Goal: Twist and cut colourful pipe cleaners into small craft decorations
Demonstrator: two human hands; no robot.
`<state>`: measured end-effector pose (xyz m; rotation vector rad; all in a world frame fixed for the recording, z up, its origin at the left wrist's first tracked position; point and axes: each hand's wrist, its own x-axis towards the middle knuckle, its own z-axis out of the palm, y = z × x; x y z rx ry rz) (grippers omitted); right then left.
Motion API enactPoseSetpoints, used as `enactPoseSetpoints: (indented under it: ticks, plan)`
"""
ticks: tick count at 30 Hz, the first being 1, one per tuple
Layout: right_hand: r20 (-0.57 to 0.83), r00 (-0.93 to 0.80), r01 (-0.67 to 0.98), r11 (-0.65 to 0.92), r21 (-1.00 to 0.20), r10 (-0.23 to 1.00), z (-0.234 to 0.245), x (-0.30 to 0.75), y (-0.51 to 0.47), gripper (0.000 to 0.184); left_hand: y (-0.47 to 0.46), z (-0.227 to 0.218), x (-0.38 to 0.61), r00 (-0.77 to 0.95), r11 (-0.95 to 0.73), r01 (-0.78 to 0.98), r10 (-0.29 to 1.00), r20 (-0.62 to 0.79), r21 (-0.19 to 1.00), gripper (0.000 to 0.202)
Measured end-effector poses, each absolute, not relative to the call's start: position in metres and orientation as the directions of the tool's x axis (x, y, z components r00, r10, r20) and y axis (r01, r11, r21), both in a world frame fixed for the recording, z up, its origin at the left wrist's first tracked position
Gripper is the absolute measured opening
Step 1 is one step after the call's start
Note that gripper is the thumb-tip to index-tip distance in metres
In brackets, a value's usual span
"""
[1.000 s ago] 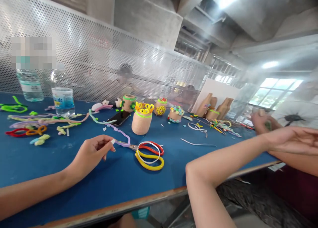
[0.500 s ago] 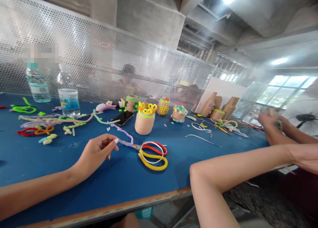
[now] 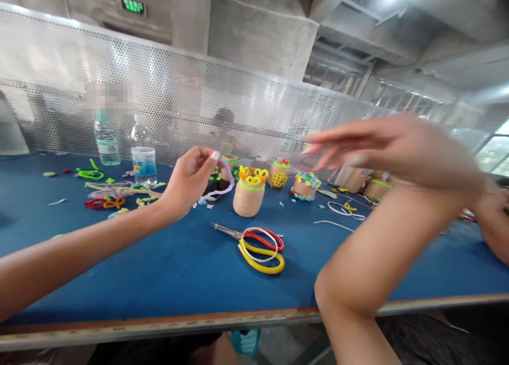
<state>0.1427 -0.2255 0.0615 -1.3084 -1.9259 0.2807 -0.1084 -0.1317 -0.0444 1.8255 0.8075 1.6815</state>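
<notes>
Our L hand (image 3: 190, 184) has a lavender fuzzy strip (image 3: 231, 179) pinched betw. thumb & fingers, up off the blue table (image 3: 159, 280), just L of the yellow-topped jar (image 3: 247, 202). Our R hand (image 3: 401, 150) is raised, fingers loose & apart, w/ nothing visible in it. Done, AFAICT: that jar has its green band & yellow loops on. Left, we'd judge: the strip isn't fixed to anything, & the scissors (image 3: 239, 236) lie unheld, so work on it looks early. Hard to see: R hand is blurred & blocks some brown shapes (image 3: 352, 180); L hand & strip partly cover the phone (image 3: 217, 188); the strip's pinched end is hidden, & we can't tell if its low end touches down.
</notes>
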Motion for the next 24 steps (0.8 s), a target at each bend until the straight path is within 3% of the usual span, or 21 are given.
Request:
enactPoseSetpoints:
  ticks: [2,4,6,8,10,13,16,20,24]
  plan:
    - [0.385,-0.323,0.781,0.473,-0.408,0.865,0.060,0.110,-0.202,0.028,-0.132,-0.024,-0.099,0.103,-0.753,0.122,0.658,0.746,0.647,0.018]
    - [0.360,-0.415,0.750,0.538,-0.385,0.836,0.055,0.085,-0.177,0.021,-0.133,-0.009,-0.089,0.149,-0.807,0.191,0.586,0.796,0.559,0.017]
    - [0.345,-0.489,0.659,0.599,-0.455,0.801,0.049,0.070,-0.157,0.012,-0.133,-0.001,-0.080,0.163,-0.848,0.230,0.518,0.840,0.478,0.015]
    - [0.366,-0.488,0.559,0.606,-0.566,0.792,0.046,0.067,-0.147,0.018,-0.130,0.002,-0.074,0.126,-0.882,0.232,0.446,0.886,0.411,0.015]
    - [0.424,-0.427,0.459,0.595,-0.659,0.799,0.046,0.071,-0.145,0.024,-0.124,0.002,-0.072,0.138,-0.906,0.231,0.392,0.909,0.355,0.028]
    - [0.489,-0.345,0.357,0.594,-0.721,0.801,0.048,0.085,-0.144,0.029,-0.109,-0.002,-0.077,0.382,-0.895,0.305,0.427,0.820,0.324,0.038]
    - [0.507,-0.287,0.322,0.580,-0.748,0.813,0.048,0.102,-0.136,0.032,-0.084,-0.009,-0.086,0.582,-0.839,0.366,0.544,0.605,0.402,0.018]
    - [0.534,-0.154,0.307,0.554,-0.774,0.831,0.045,0.126,-0.119,0.034,-0.044,-0.023,-0.103,0.787,-0.719,0.272,0.549,0.282,0.639,0.022]
    - [0.546,-0.030,0.298,0.529,-0.794,0.837,0.043,0.150,-0.111,0.034,-0.017,-0.035,-0.123,0.794,-0.677,0.255,0.554,0.250,0.690,0.022]
